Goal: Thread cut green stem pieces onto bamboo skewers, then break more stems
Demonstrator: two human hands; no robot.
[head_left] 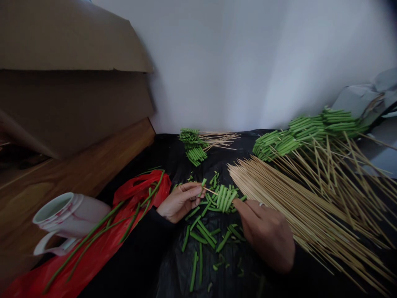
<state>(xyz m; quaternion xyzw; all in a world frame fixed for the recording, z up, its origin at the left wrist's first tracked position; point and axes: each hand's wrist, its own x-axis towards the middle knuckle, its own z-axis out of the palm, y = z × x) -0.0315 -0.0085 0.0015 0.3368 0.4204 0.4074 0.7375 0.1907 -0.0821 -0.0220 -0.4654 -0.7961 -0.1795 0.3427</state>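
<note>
My left hand (181, 202) pinches a short cut green bean (203, 183) near the tip of a thin wooden skewer (211, 191). Several bean pieces (225, 198) lie in a tight row along that skewer. My right hand (263, 234), wearing a ring, sits at the row's right end, its fingertips at the skewer, though the grip is partly hidden. Loose cut beans (201, 236) are scattered below both hands on a black plastic sheet (173, 265). Finished bean skewers lie in bundles (194, 147) at the back and in a larger heap (305, 130) at the back right.
A large spread of bare wooden skewers (297, 194) fans out to the right. On the left are a red plastic bag (145, 190) holding long beans, a white jug (70, 215), a wooden board (71, 165) and cardboard (68, 37). A white wall (232, 62) stands behind.
</note>
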